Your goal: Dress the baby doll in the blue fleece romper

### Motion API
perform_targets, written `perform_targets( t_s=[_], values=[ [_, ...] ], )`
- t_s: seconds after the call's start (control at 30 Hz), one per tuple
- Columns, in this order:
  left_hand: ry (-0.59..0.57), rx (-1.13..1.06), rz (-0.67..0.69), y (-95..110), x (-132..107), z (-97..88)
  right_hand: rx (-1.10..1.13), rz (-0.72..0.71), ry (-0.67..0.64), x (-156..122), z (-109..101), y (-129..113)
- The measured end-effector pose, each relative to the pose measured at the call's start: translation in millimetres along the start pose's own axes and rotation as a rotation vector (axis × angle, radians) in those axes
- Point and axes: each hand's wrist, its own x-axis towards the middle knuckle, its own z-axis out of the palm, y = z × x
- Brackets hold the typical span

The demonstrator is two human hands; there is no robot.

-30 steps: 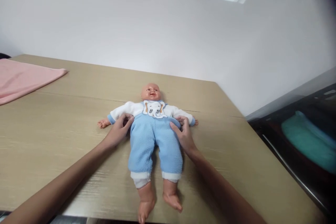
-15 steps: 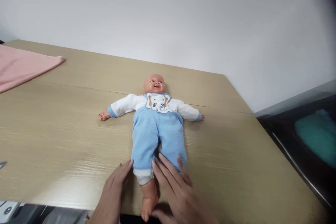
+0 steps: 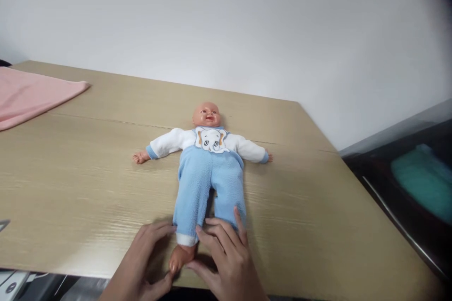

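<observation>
A baby doll [image 3: 206, 115] lies on its back on the wooden table, arms spread. It wears blue trousers [image 3: 228, 174] and a white top with an elephant face [image 3: 212, 140]. My left hand [image 3: 144, 249] has its fingers curled on the outer side of the trouser leg at image left, its thumb by the bare foot [image 3: 181, 257]. Across that leg, my right hand [image 3: 222, 254] presses its fingers on the inner side, thumb near the heel, little finger raised over the other leg. The white cuff [image 3: 186, 239] sits at the ankle between both hands. The doll's other foot is hidden.
A pink cloth [image 3: 35, 94] lies on the table [image 3: 88, 183] at the far left. A white wall stands behind the table. To the right, beyond the table edge, is a dark surface with a green item [image 3: 423, 183]. A white device [image 3: 12, 284] shows below, at lower left.
The trouser leg at image left now reaches lower, covering the pale layer above the ankle. The foot has turned toward image left. Both hands have closed in around the cuff.
</observation>
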Motion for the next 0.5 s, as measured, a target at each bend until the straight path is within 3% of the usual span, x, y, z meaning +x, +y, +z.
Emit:
perform_targets(
  t_s=[0.17, 0.3, 0.37, 0.5],
  values=[
    [0.018, 0.072, 0.003, -12, -8, -7.5, 0.055, 0.030, 0.000, -3, -44, 21],
    [-0.031, 0.040, -0.011, -7, 2, -24.7, -0.056, 0.221, 0.071, -10, -83, 78],
    [-0.078, 0.008, -0.001, 6, 26, -32.3, -0.141, 0.288, 0.109, -10, -92, 118],
    [-0.059, 0.038, 0.134, 38, 106, -25.7, -0.197, 0.180, 0.072, 5, -95, 201]
  ],
)
